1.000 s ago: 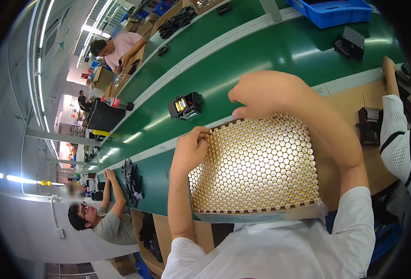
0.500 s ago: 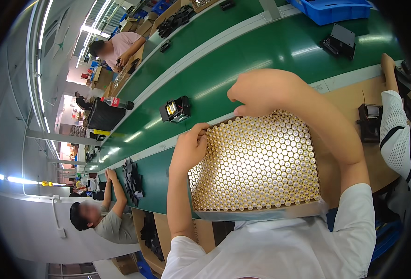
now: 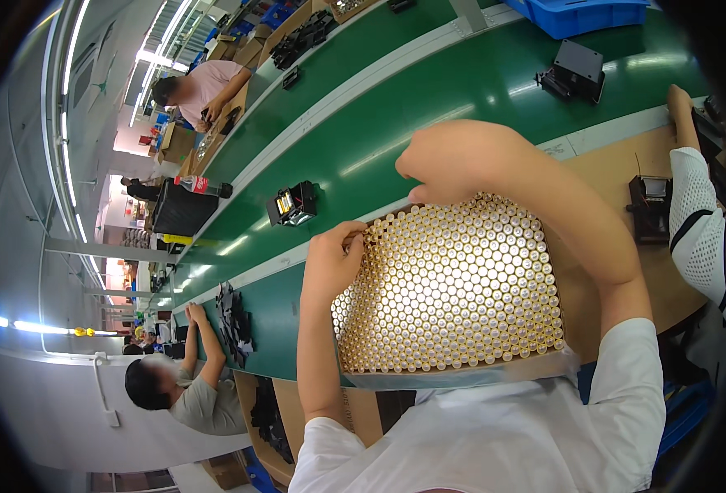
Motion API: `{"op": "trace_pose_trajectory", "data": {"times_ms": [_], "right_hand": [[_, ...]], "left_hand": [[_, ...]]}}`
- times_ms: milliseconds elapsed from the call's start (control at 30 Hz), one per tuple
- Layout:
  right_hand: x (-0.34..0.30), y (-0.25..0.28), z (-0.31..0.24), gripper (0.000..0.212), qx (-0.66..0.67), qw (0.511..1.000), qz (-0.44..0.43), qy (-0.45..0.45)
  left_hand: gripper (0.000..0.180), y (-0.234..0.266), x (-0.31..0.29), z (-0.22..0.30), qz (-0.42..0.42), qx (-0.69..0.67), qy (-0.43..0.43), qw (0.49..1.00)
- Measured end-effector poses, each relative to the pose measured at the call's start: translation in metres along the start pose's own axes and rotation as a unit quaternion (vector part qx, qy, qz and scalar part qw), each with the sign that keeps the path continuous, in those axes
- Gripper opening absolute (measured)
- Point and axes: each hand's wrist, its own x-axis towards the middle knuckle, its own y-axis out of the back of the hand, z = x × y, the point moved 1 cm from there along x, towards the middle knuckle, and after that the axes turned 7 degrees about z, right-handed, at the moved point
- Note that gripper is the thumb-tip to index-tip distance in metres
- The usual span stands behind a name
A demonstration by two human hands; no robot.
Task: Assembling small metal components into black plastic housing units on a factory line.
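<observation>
Long green conveyor belt (image 3: 429, 107), strip lights (image 3: 67, 57) overhead, pale wall (image 3: 42, 411).

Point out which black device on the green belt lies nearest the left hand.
The black device with yellow parts, just beyond the left hand; the other lies far up the belt.

A green conveyor belt (image 3: 462, 99) carries two black devices (image 3: 292, 203) (image 3: 574, 70); the wooden bench (image 3: 610, 156) holds the battery-cell tray (image 3: 453, 287).

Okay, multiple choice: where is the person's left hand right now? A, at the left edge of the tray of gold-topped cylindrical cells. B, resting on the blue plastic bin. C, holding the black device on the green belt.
A: the left hand touches the left edge of the tray of gold-topped cylindrical cells, fingertips on the cells there.
</observation>
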Motion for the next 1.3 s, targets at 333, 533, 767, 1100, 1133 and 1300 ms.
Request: {"op": "trace_pose_trajectory", "data": {"times_ms": [333,533,767,1100,1133,1300], "right_hand": [[0.003,-0.005,0.004,0.028,0.018,1.0,-0.001,0.02],[0.01,-0.011,-0.004,0.028,0.008,0.999,0.012,0.053],[0.019,-0.042,-0.027,0.047,0.223,0.945,0.131,0.199],[0.016,-0.027,-0.025,0.052,0.278,0.939,0.116,0.166],[0.017,-0.03,-0.021,0.051,0.258,0.941,0.145,0.167],[0.015,-0.024,-0.019,0.048,0.236,0.946,0.148,0.167]], "left_hand": [[0.015,0.006,0.007,0.011,-0.007,-0.035,0.04,0.999],[0.013,0.01,-0.005,0.0,0.031,0.037,-0.02,0.999],[0.017,0.036,-0.018,0.06,0.143,0.057,-0.189,0.97],[0.019,0.03,-0.009,0.007,0.134,0.063,-0.144,0.978],[0.019,0.029,-0.012,-0.009,0.081,0.089,-0.108,0.987],[0.019,0.019,-0.01,-0.021,-0.004,0.114,-0.078,0.99]]}}
